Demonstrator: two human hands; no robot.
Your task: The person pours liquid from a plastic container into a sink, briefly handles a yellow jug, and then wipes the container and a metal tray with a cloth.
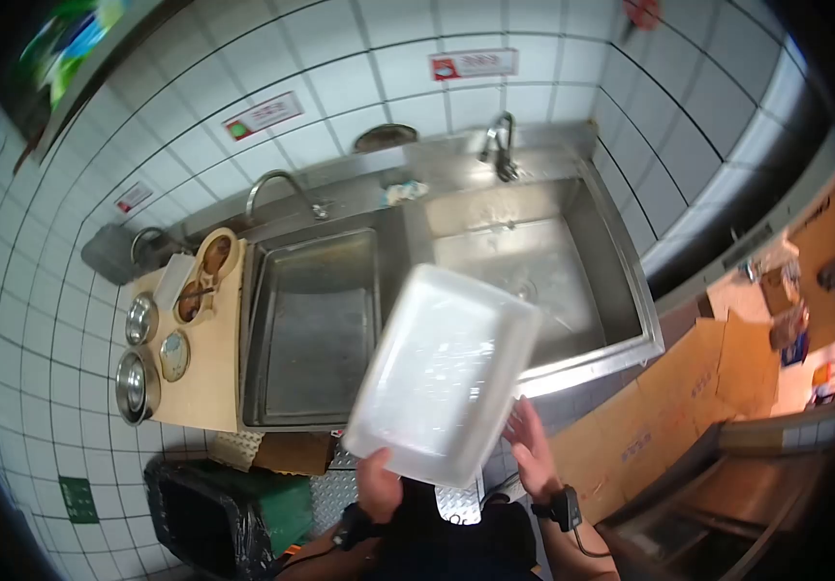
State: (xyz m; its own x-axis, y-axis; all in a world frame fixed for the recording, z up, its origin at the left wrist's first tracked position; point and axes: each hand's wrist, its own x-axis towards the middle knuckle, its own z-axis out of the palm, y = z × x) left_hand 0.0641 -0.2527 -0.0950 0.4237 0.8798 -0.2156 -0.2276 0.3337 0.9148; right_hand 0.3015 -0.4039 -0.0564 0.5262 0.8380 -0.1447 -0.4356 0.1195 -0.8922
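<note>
A white rectangular plastic tub (432,378) is held tilted above the front edge of the sinks, its shallow inside facing me and slightly blurred. My left hand (379,487) grips its lower left corner, the thumb over the rim and the other fingers hidden beneath. At the tub's lower right side, my right hand (531,453) has its fingers stretched out and spread, fingertips right by the wall. Behind the tub lies the right sink basin (572,261), with a wet-looking bottom. The left sink basin (311,339) holds a dark metal pan or tray.
Two faucets, a curved one (272,184) and a dark one (502,150), rise at the back. A wooden board (209,363) at left carries metal bowls (137,382) and a light tray with brown contents. A black-lined bin (195,518) stands below; cardboard (631,426) lies at right.
</note>
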